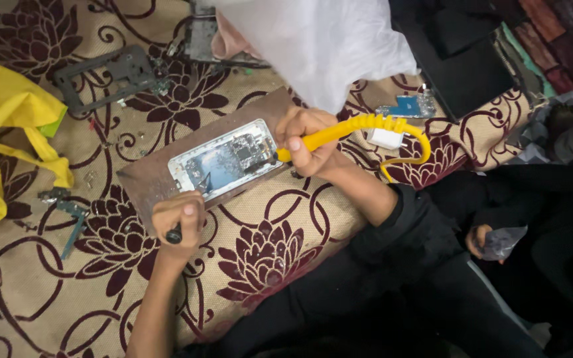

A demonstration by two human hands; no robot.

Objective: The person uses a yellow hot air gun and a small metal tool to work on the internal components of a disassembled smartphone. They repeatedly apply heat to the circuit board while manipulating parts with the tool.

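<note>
Yellow soldering iron (339, 131) gripped in your right hand (306, 142), tip on the opened phone's (225, 161) circuit board. Your left hand (179, 222) fists a dark-handled tool (175, 235) against the phone; component-level rework step, so next move likely needs a steady tip.

Left hand (179, 219) gripping dark tool (175, 235) over opened phone (225, 160) on brown board (147, 179); right hand (308, 140) clasping yellow soldering iron (359, 126).

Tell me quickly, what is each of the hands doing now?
Left hand: closed around a dark-handled tool, tip on the opened phone.
Right hand: closed around a yellow-handled tool.
</note>
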